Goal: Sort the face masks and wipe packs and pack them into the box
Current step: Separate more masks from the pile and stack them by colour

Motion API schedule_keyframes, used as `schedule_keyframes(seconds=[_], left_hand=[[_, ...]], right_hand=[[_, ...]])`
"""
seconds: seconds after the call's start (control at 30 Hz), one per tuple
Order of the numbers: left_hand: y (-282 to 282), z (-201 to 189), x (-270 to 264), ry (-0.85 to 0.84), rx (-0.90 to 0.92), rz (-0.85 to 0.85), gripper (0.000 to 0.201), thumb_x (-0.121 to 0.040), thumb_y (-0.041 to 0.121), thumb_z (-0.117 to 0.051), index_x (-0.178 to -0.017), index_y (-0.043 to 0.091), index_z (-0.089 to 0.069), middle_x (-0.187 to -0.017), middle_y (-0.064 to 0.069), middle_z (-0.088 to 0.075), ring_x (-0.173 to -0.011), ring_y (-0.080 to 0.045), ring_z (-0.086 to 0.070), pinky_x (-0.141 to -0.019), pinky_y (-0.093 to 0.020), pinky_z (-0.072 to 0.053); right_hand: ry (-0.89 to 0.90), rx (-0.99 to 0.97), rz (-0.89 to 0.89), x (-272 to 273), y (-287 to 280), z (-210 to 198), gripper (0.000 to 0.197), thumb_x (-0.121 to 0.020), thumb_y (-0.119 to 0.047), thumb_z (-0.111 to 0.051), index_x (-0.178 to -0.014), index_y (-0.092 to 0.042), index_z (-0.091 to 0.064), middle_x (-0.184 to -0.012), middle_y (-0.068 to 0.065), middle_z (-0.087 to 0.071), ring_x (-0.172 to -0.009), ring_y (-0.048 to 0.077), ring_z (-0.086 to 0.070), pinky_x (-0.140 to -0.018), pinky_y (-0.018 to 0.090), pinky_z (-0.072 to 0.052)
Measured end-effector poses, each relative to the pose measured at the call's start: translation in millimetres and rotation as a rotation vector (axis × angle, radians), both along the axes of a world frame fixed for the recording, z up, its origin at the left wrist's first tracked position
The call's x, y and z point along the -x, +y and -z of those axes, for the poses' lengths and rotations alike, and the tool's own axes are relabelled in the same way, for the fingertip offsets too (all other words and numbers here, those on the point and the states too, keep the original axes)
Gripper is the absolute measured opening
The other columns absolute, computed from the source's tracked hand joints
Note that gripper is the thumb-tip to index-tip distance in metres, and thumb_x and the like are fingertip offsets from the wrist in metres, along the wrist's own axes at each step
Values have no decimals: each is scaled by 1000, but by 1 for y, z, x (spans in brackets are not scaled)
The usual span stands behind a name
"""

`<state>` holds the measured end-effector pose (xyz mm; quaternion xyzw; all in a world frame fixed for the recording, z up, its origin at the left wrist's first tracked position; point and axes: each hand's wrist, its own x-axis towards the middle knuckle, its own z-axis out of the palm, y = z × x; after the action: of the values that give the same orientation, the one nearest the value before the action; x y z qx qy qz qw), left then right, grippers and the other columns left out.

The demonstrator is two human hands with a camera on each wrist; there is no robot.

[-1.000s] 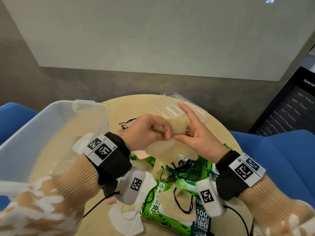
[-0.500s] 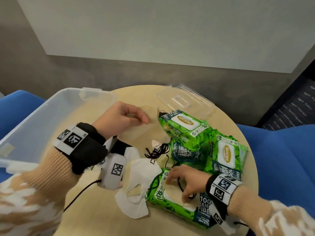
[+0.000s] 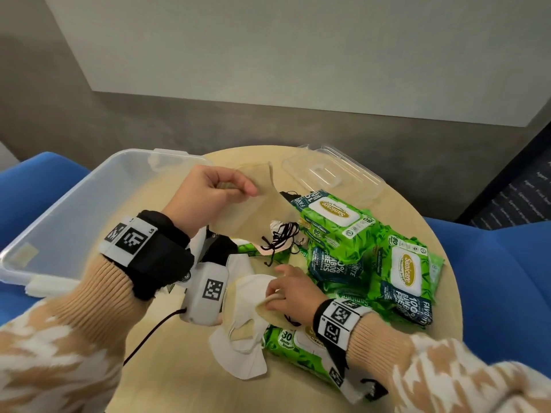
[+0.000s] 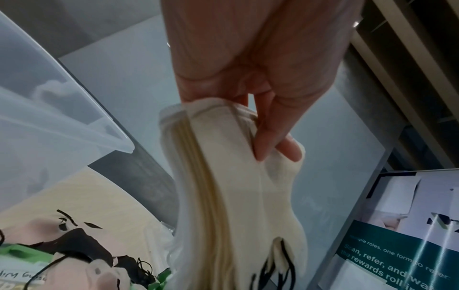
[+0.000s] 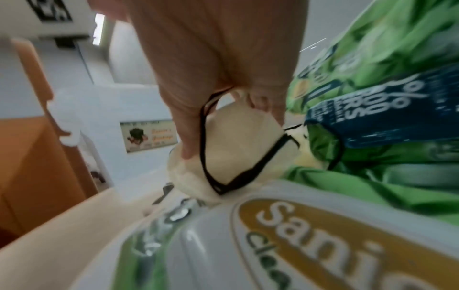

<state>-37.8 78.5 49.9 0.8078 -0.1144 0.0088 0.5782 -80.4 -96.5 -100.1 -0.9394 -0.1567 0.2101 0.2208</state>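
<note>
My left hand point(image 3: 238, 190) is raised over the table's middle and pinches a stack of beige face masks point(image 3: 262, 216) by the top edge; their black ear loops dangle below. The left wrist view shows the fingertips point(image 4: 268, 137) clamped on the stack of beige masks point(image 4: 223, 196). My right hand point(image 3: 272, 296) is low at the table's front and pinches a single beige mask point(image 5: 238, 149) with black loops, which lies on a small green wipe pack point(image 3: 298, 344). A white mask point(image 3: 241, 350) lies just left of that pack. Larger green wipe packs point(image 3: 334, 219) point(image 3: 405, 269) are piled to the right.
A clear plastic box point(image 3: 74, 204) stands at the left, overhanging the round wooden table point(image 3: 179, 368). Its clear lid point(image 3: 331, 171) lies at the table's far edge. Blue seats flank the table on both sides, and a grey wall is behind.
My right hand has shifted left off the wipe pack's face and now pinches the beige mask at its edge. My left hand has lifted the mask stack a little higher.
</note>
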Motion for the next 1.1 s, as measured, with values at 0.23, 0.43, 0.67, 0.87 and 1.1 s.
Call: schedule_keyframes(seconds=[0.23,0.43,0.67,0.87,1.1], left_hand=[[12,3,-1,-4,21,-40,23,-83,-8,-60,-71,11,-67,-64,15,-67,-63,3,-58,-63,-10,-48],[22,4,-3,-31,45,-80,28,-82,-8,-62,-68,16,-69,-66,13,-67,-67,-2,-58,-66,-14,-50],[25,9,-2,-21,37,-65,27,-82,-7,-62,-69,15,-69,-68,13,-67,-68,-1,-59,-66,-15,-51],[28,13,-2,-6,41,-61,26,-83,-6,-62,-69,15,-68,-69,13,-67,-68,0,-60,-66,-15,-51],[29,14,0,-7,37,-60,23,-83,-5,-62,-71,13,-68,-69,13,-67,-68,2,-60,-66,-14,-51]], right_hand=[[18,-138,87,-2,11,0,22,-85,-16,-62,-106,-17,-58,-107,4,-59,-95,16,-49,-75,22,-36],[219,-63,-163,6,34,15,53,-83,-16,-69,-132,-19,-48,-118,8,-50,-108,23,-47,-91,28,-38],[81,253,-330,15,49,38,87,-68,-25,-81,-141,-23,-33,-147,10,-19,-136,30,-20,-112,47,-25],[45,200,-310,10,50,37,51,-86,-10,-60,-134,-16,-42,-127,14,-43,-118,32,-44,-88,38,-41],[140,-31,-133,0,43,31,32,-90,-12,-57,-121,-9,-62,-118,15,-62,-110,29,-55,-85,25,-40]])
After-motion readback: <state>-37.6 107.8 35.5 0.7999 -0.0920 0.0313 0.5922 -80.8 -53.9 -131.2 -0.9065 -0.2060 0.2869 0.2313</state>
